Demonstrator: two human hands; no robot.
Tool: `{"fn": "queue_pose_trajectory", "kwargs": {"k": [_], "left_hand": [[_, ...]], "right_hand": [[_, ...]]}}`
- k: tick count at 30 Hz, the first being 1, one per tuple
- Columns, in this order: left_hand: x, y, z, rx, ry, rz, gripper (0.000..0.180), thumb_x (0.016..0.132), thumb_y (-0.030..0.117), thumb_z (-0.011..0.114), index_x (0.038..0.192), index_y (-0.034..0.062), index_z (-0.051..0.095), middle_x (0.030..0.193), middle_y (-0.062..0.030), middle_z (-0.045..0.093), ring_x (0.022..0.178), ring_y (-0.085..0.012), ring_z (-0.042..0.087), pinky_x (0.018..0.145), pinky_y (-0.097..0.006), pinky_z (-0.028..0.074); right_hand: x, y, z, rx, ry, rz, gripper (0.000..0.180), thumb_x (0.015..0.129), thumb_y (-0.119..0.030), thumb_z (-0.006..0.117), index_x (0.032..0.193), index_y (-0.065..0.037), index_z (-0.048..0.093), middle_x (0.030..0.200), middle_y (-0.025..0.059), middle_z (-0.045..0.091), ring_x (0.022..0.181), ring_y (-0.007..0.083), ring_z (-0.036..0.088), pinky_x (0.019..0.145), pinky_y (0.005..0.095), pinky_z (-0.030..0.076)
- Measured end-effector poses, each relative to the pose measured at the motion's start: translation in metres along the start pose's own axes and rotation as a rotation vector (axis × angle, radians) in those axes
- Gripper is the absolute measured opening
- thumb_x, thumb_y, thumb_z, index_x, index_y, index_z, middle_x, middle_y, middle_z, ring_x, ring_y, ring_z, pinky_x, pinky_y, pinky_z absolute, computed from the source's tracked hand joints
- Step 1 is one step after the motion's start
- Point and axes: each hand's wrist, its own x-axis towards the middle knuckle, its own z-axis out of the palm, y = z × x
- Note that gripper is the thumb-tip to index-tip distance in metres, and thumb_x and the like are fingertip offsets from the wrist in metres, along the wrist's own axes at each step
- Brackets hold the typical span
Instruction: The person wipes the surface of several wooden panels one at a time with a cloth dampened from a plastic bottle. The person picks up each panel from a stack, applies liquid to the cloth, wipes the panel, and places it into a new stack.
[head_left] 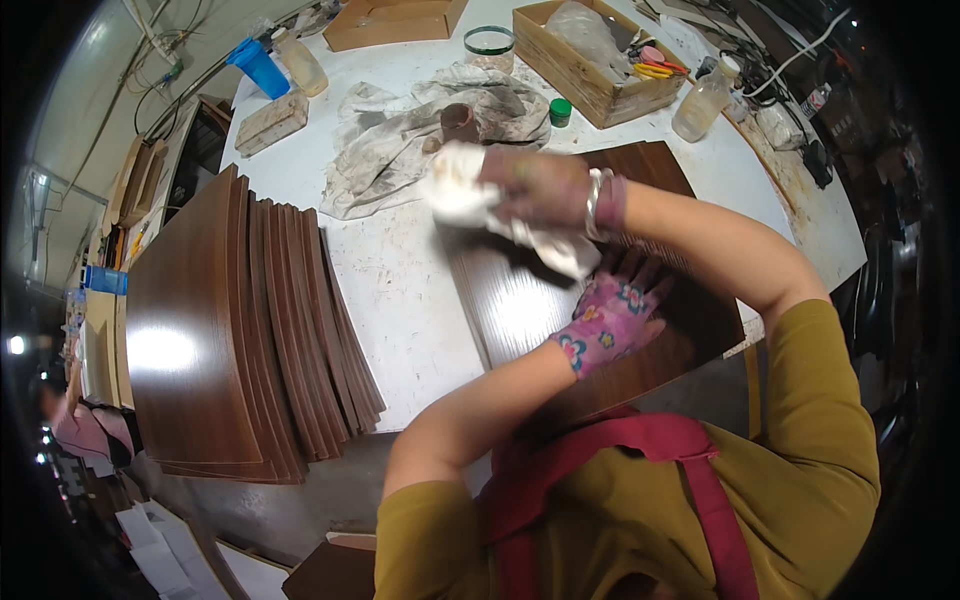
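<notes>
A dark brown wood-grain board (510,310) lies on the white worktable in front of me. My left hand (615,310), in a pink flowered glove, rests on the board with its fingers spread. My right hand (545,190), in a stained purplish glove with a silvery band at the wrist, grips a white cloth (462,185) over the board's far left corner. Motion blurs the hand and cloth, and part of the cloth hangs toward my left hand. Whether the cloth touches the board there, I cannot tell.
A tall stack of similar brown boards (290,320) stands at the left. Farther back lie a crumpled stained cloth (375,150), a brown cup-like piece (459,124), a green-capped jar (560,112) and a wooden box (610,95) of odds and ends. A bottle (703,105) stands at right.
</notes>
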Motion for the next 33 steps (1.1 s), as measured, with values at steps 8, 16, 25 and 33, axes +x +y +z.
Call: {"fn": "queue_pose_trajectory", "kwargs": {"k": [8, 16, 25, 33], "left_hand": [[-0.029, 0.024, -0.017, -0.069, -0.121, -0.014, 0.060, 0.086, 0.038, 0.053, 0.139, 0.0110, 0.047, 0.148, -0.0151, 0.038, 0.139, -0.0335, 0.029, 0.115, -0.050, 0.017], [-0.038, 0.022, -0.009, -0.145, 0.014, -0.030, 0.062, 0.082, 0.037, 0.059, 0.135, 0.0072, 0.050, 0.144, -0.0153, 0.042, 0.138, -0.0350, 0.031, 0.114, -0.054, 0.020], [-0.055, 0.014, 0.074, -0.411, -0.088, -0.245, 0.063, 0.087, 0.043, 0.053, 0.139, 0.0084, 0.045, 0.144, -0.0180, 0.042, 0.138, -0.0366, 0.031, 0.113, -0.056, 0.022], [-0.034, 0.017, 0.003, -0.177, 0.001, -0.039, 0.059, 0.085, 0.041, 0.056, 0.135, 0.0082, 0.050, 0.142, -0.0149, 0.045, 0.137, -0.0351, 0.031, 0.115, -0.054, 0.017]], "right_hand": [[0.031, -0.016, 0.051, 0.718, 0.098, 0.470, 0.017, 0.085, -0.026, 0.052, 0.093, -0.012, 0.060, 0.085, 0.0110, 0.061, 0.079, 0.0273, 0.063, 0.062, 0.0389, 0.052], [0.020, 0.003, 0.069, -0.133, 0.120, 0.055, 0.023, 0.087, -0.027, 0.054, 0.093, -0.006, 0.061, 0.088, 0.0143, 0.065, 0.077, 0.0234, 0.064, 0.069, 0.0360, 0.052], [-0.026, -0.017, 0.101, -0.732, -0.097, -0.516, 0.014, 0.085, -0.020, 0.056, 0.090, -0.007, 0.057, 0.083, 0.0115, 0.061, 0.070, 0.0291, 0.062, 0.056, 0.0418, 0.052], [0.041, 0.007, 0.079, -0.276, 0.195, 0.083, 0.016, 0.086, -0.021, 0.055, 0.093, -0.008, 0.061, 0.092, 0.0145, 0.065, 0.088, 0.0301, 0.065, 0.074, 0.0419, 0.052]]}}
